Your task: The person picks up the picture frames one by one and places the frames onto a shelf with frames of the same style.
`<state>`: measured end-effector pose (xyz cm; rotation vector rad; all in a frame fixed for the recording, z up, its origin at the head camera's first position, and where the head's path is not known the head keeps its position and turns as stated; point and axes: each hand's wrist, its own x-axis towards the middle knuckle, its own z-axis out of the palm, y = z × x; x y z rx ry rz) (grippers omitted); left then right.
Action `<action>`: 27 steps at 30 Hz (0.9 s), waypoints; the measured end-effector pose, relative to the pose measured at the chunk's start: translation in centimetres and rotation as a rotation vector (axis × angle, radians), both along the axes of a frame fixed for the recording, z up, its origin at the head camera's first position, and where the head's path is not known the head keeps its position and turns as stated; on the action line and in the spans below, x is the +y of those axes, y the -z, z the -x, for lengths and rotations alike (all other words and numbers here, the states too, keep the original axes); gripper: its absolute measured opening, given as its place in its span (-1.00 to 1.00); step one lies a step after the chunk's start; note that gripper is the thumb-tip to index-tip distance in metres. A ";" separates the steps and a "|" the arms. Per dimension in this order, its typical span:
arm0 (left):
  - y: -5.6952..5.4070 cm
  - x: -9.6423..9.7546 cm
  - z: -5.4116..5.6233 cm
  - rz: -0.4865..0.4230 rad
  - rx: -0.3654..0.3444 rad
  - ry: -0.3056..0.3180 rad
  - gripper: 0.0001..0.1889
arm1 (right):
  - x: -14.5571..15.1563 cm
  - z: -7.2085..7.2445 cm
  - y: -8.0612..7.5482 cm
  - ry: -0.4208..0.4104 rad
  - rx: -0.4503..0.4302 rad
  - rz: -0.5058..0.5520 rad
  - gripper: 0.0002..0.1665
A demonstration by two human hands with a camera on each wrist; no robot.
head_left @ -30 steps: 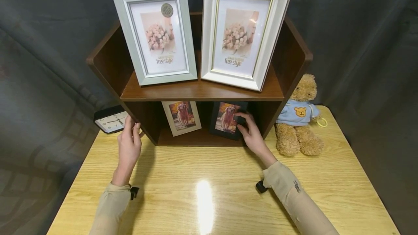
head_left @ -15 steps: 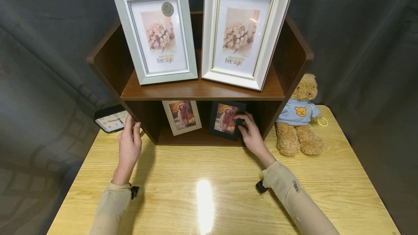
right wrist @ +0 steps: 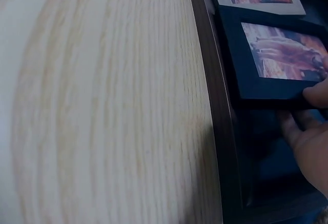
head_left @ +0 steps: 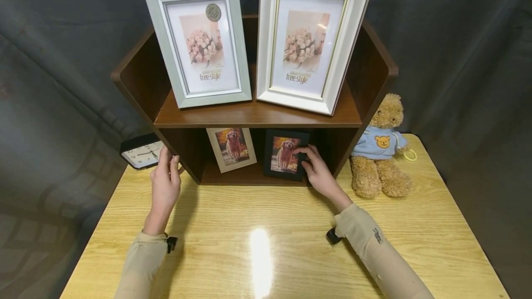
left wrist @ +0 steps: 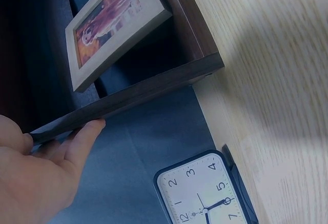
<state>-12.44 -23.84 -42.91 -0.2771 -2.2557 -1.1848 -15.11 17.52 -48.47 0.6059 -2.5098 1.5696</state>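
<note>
In the head view, my right hand [head_left: 321,173] holds the black picture frame [head_left: 287,176] by its right edge in the lower compartment. The right wrist view shows the thumb against the front of this black frame [right wrist: 266,90] and other fingers behind it. My left hand [head_left: 165,181] grips the left side panel of the brown wooden shelf [head_left: 257,119]. Seen from the left wrist, that hand [left wrist: 46,172] has fingers along the panel's outer face and the thumb at its edge. A beige picture frame [head_left: 250,151] with a dog photo leans to the left of the black one.
A pale green frame [head_left: 243,59] and a white frame [head_left: 262,59] stand on the upper shelf. Left of the shelf is a black-edged clock [head_left: 141,155]; right of it sits a teddy bear [head_left: 376,144] in a blue top. Everything rests on a light wooden table [head_left: 216,230].
The black frame has shifted a little to the left and turned to face more squarely forward, my right hand moving with it. My left hand has stayed in place.
</note>
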 end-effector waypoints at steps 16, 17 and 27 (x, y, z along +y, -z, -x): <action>0.0 0.0 0.0 0.000 -0.008 -0.007 -0.59 | 0.2 -0.1 0.4 0.012 -0.034 0.051 -0.56; 0.0 0.0 0.0 0.003 -0.007 -0.009 -0.59 | 0.2 0.0 0.4 0.011 -0.031 0.053 -0.56; 0.1 0.0 0.1 -0.014 -0.014 0.003 -0.56 | 0.1 0.0 0.4 0.022 -0.004 0.075 -0.57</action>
